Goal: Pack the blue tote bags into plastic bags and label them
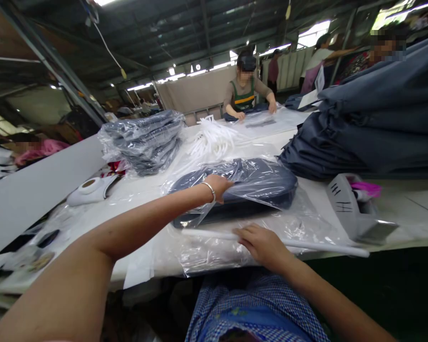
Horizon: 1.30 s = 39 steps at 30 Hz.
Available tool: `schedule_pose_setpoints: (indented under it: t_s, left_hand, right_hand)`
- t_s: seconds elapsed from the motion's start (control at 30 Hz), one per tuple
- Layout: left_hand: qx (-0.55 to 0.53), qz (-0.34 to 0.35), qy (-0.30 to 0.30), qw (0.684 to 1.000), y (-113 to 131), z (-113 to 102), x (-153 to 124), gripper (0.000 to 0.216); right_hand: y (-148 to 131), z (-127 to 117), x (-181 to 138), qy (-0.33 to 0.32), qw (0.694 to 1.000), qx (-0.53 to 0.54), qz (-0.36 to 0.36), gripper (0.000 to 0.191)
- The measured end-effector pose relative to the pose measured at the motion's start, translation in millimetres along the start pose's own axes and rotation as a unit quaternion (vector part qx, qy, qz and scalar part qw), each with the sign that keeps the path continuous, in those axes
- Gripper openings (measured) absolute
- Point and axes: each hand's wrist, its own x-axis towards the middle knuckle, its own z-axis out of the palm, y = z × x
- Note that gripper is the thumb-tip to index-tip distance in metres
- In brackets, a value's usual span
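- Head view, nearest the body: a blue-and-white checked garment (pixel 249 304) covers the person's lap at the table's white edge (pixel 406 237).
- Right hand (pixel 262 244) lies palm down on the open mouth of a clear plastic bag (pixel 214 251), fingers loosely together and pressing the film and its white strip flat against the table, seemingly to keep the bag from sliding.
- Left hand (pixel 219 186) reaches across, a thin bracelet on the wrist, fingers curled over the near edge of a folded dark navy garment (pixel 249 183) that sits inside the bag in the middle of the table; the fingertips are hidden, so whether they pinch cloth or film I cannot tell.
- To the right stands a grey plastic tape dispenser (pixel 353 211); to the left lies a white tape roll holder (pixel 91 187).
- Further back, a stack of bagged dark garments (pixel 146 140) rests left, a tall pile of unbagged navy cloth (pixel 378 123) right, white plastic hangers (pixel 212 137) between.
- At the far end, a co-worker (pixel 246 95) smooths another bag.
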Motion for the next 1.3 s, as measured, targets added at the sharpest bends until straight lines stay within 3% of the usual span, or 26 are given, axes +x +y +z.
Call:
schedule_pose_setpoints:
  t_s: [0.13,0.23,0.33,0.4,0.5,0.6,0.73,0.8,0.97,1.1,1.3]
  left_hand:
    - [-0.020,-0.055,0.050,0.997,-14,-4,-26,0.025]
    - [-0.067,-0.078,0.089,0.991,-25,1,-38,0.036]
    - [-0.216,-0.094,0.171,0.957,-33,15,-41,0.044]
    - [-0.282,-0.095,0.208,0.932,-36,25,-41,0.039]
    - [-0.245,-0.033,0.173,0.953,-36,34,-42,0.036]
    - [-0.129,0.028,0.090,0.987,-31,35,-45,0.068]
    - [-0.029,-0.006,0.020,0.999,-20,41,-42,0.093]
    - [-0.024,-0.022,0.015,0.999,-15,46,-39,0.086]
    - [-0.031,-0.029,0.047,0.998,-20,53,-32,0.037]
    - [-0.044,-0.053,0.076,0.995,-32,51,-30,0.028]
    - [-0.064,-0.069,0.078,0.993,-34,50,-30,0.028]
  right_hand:
    - [30,-16,-52,-0.008,0.998,0.054,0.009,0.031]
    - [44,-14,-73,0.070,0.994,0.021,0.077,0.033]
    - [42,-2,-70,0.116,0.987,-0.006,0.107,0.033]
    - [33,6,-57,0.105,0.989,-0.006,0.100,0.034]
    - [14,15,-27,0.070,0.993,-0.011,0.096,0.032]
    - [-3,24,9,0.050,0.993,-0.031,0.105,0.029]
    - [-14,42,61,0.046,0.996,-0.058,0.047,0.027]
    - [-15,55,83,0.049,0.997,-0.066,-0.009,0.028]
    - [-3,82,116,0.036,0.993,-0.068,-0.094,0.024]
    - [7,88,127,0.059,0.991,-0.094,-0.075,0.013]
    - [17,97,146,0.092,0.990,-0.106,0.004,0.020]
